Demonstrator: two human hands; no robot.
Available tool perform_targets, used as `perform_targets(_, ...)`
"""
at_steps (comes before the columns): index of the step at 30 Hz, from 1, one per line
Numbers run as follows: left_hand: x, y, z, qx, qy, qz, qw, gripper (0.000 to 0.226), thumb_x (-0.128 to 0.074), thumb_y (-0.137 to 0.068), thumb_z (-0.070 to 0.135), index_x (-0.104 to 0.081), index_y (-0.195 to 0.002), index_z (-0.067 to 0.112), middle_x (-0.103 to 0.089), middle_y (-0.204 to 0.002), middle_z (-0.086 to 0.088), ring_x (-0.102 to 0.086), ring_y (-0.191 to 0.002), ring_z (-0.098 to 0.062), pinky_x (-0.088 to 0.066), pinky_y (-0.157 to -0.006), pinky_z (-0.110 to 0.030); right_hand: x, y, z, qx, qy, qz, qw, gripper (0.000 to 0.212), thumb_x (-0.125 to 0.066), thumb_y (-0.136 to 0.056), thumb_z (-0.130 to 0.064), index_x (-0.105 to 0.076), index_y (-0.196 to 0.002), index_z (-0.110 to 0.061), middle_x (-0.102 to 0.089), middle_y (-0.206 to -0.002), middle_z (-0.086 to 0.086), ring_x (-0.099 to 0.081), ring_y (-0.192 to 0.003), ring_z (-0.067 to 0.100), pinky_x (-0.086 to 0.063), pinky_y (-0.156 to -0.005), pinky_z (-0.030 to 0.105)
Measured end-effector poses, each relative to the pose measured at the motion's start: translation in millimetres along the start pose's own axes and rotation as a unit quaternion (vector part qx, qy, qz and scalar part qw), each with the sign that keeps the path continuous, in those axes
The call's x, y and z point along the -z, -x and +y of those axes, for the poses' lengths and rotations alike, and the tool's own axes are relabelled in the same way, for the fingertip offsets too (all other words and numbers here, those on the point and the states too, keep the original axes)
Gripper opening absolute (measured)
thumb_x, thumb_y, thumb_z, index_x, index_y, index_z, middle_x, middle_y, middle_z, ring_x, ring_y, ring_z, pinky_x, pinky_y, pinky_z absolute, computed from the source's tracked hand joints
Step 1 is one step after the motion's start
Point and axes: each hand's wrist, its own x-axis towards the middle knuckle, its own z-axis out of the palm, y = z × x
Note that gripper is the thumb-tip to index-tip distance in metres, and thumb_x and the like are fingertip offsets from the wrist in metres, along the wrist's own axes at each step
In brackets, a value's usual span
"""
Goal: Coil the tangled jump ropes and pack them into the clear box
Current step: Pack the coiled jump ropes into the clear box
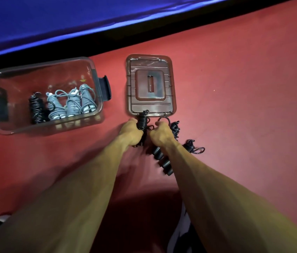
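On the left of the red floor sits the clear box (96, 84), lid off, with one black coiled rope (37, 110) and three grey coiled ropes (73, 105) standing side by side inside it. Just right of the box lies the lid (169, 84), flat on the floor.

At the lid's near edge the left hand (130, 131) grips a black rope bundle (142, 119), fingers curled round its lower part so the wound coils stand up above the fist. To finish this step well, I judge the last turns should be pulled snug against the earlier ones and the loose end tucked under a turn, so the bundle does not spring open on the way to the box; the free space there looks to be at the left of the black coil.

The right hand (160, 133) is closed too, pinching a loop of black cord (164, 119) right beside the bundle. Behind and to the right of it lie more black coils (175, 128) and a further one with a hook-like loop (192, 146), and dark handles (163, 162) show blurred under the right wrist.
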Motion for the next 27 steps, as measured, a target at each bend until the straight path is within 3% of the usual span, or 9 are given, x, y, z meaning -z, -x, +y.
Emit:
perform_targets(4,-5.7,-6.1,-5.1,0.018,0.051,-0.028,0.998,0.023,-0.058,-0.091,0.004,-0.060,-0.113,0.011,-0.067,-0.115,-0.018,-0.066,-0.104,-0.034,-0.057,-0.089,-0.045,-3.3,-2.5,-4.9,0.018,-0.014,-0.013,1.000,0.022,-0.060,-0.088,-0.002,-0.069,-0.105,0.008,-0.071,-0.091,0.019,-0.067,-0.084,0.034,-0.057,-0.083,0.046)
perform_targets(6,-8.1,-8.0,-7.9,0.027,0.059,-0.028,0.998,0.025,-0.056,-0.088,0.005,-0.061,-0.113,0.006,-0.067,-0.117,-0.018,-0.064,-0.108,-0.034,-0.056,-0.090,-0.041,-4.5,-0.4,-8.0,0.030,-0.015,-0.011,0.999,0.023,-0.058,-0.088,-0.001,-0.069,-0.107,0.009,-0.073,-0.094,0.021,-0.068,-0.083,0.036,-0.058,-0.083,0.048)
perform_targets(9,-11.4,-8.9,-12.6,0.042,0.075,-0.038,0.996,0.032,-0.051,-0.088,0.004,-0.060,-0.118,0.002,-0.065,-0.120,-0.021,-0.061,-0.111,-0.035,-0.050,-0.080,-0.033,-5.7,1.3,-9.8,0.032,-0.021,-0.008,0.999,0.023,-0.058,-0.089,-0.003,-0.068,-0.108,0.007,-0.073,-0.101,0.025,-0.070,-0.094,0.042,-0.058,-0.087,0.049)
perform_targets(11,-11.0,-8.6,-14.1,0.060,0.101,-0.051,0.992,0.036,-0.048,-0.089,0.003,-0.058,-0.123,0.003,-0.066,-0.112,-0.019,-0.065,-0.098,-0.030,-0.054,-0.077,-0.035,-6.8,-0.8,-9.6,0.026,-0.015,-0.012,0.999,0.023,-0.057,-0.089,-0.004,-0.068,-0.104,0.008,-0.072,-0.094,0.020,-0.069,-0.085,0.037,-0.059,-0.078,0.041)
perform_targets(14,-5.8,-3.4,-9.3,0.060,0.106,-0.064,0.990,0.038,-0.046,-0.093,-0.002,-0.051,-0.130,-0.008,-0.055,-0.079,-0.006,-0.051,-0.062,-0.015,-0.043,-0.050,-0.023,-6.1,-1.8,-10.4,0.013,0.005,-0.022,1.000,0.021,-0.055,-0.089,-0.005,-0.069,-0.095,0.009,-0.063,-0.079,0.013,-0.057,-0.071,0.027,-0.046,-0.059,0.031)
perform_targets(16,-3.6,-3.0,-6.5,0.053,0.107,-0.045,0.992,0.037,-0.047,-0.094,-0.003,-0.052,-0.130,-0.008,-0.053,-0.080,-0.006,-0.048,-0.065,-0.017,-0.037,-0.046,-0.020,-4.1,-2.5,-11.6,0.007,-0.012,-0.009,1.000,0.018,-0.057,-0.090,-0.007,-0.070,-0.088,0.006,-0.064,-0.075,0.011,-0.058,-0.068,0.026,-0.049,-0.062,0.032)
perform_targets(20,8.6,3.2,17.3,-0.008,0.136,0.043,0.990,0.030,-0.047,-0.094,0.001,-0.055,-0.120,0.013,-0.063,-0.113,-0.012,-0.059,-0.095,-0.025,-0.045,-0.067,-0.028,4.5,2.8,-33.1,0.032,-0.069,0.093,0.993,0.012,-0.067,-0.090,-0.015,-0.075,-0.092,-0.006,-0.074,-0.092,0.013,-0.066,-0.083,0.025,-0.056,-0.088,0.039)
perform_targets(24,41.2,8.6,51.5,-0.093,0.149,0.139,0.975,0.029,-0.053,-0.093,0.007,-0.058,-0.117,0.023,-0.066,-0.110,-0.004,-0.063,-0.085,-0.019,-0.042,-0.055,-0.021,14.2,16.5,-83.8,0.093,-0.126,0.169,0.973,0.022,-0.069,-0.092,-0.014,-0.072,-0.112,-0.006,-0.072,-0.097,0.007,-0.067,-0.094,0.022,-0.052,-0.094,0.031)
perform_targets(27,80.7,14.7,59.5,-0.117,0.189,0.200,0.954,0.029,-0.058,-0.087,0.009,-0.060,-0.109,0.028,-0.068,-0.108,-0.007,-0.068,-0.087,-0.024,-0.052,-0.063,-0.026,8.3,25.2,-125.3,0.139,-0.141,0.163,0.967,0.026,-0.070,-0.091,-0.014,-0.070,-0.116,-0.006,-0.072,-0.100,0.005,-0.069,-0.097,0.020,-0.053,-0.095,0.033)
